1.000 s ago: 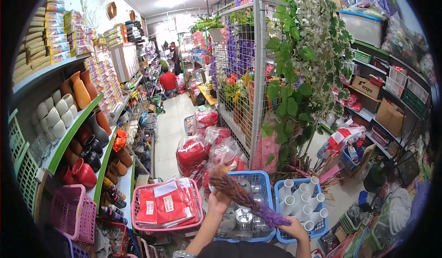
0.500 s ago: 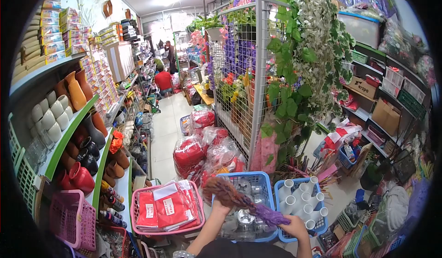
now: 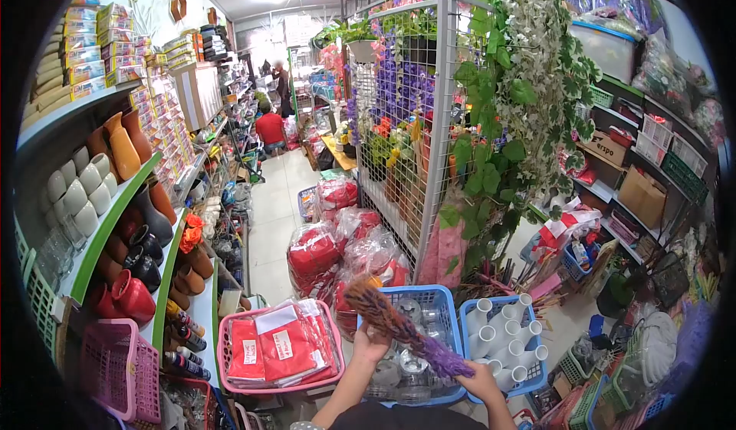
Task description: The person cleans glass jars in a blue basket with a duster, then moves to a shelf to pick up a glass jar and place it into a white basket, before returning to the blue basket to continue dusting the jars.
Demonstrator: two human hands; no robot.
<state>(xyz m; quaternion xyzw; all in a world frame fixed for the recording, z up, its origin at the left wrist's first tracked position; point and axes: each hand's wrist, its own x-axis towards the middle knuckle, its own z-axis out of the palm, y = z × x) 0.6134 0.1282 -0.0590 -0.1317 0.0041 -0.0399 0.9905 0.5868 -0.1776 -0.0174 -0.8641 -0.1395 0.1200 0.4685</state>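
Note:
A long bunch of what look like dried flowers [image 3: 410,335], brown at one end and purple at the other, slants between my hands. My left hand [image 3: 371,345] is closed under and around its brown end. At the lower right, my right hand [image 3: 481,380] grips the purple end. Below the bunch is a blue basket [image 3: 437,292] with clear glass vessels in it. To the left of my hands a pink basket [image 3: 225,357] holds red packets in plastic. Several white vases [image 3: 483,342] stand in another blue basket to the right.
Plastic-wrapped red bundles [image 3: 314,250] lie on the floor ahead. A white wire-mesh rack [image 3: 441,138] with hanging artificial leaves rises on the right. Shelves with vases [image 3: 84,192] line the left. Down the aisle, a person in a red top [image 3: 270,128] is low to the floor; another stands beyond.
The bunch now slants more steeply, with its brown end higher. My right hand has shifted slightly left and down. Both hands keep hold.

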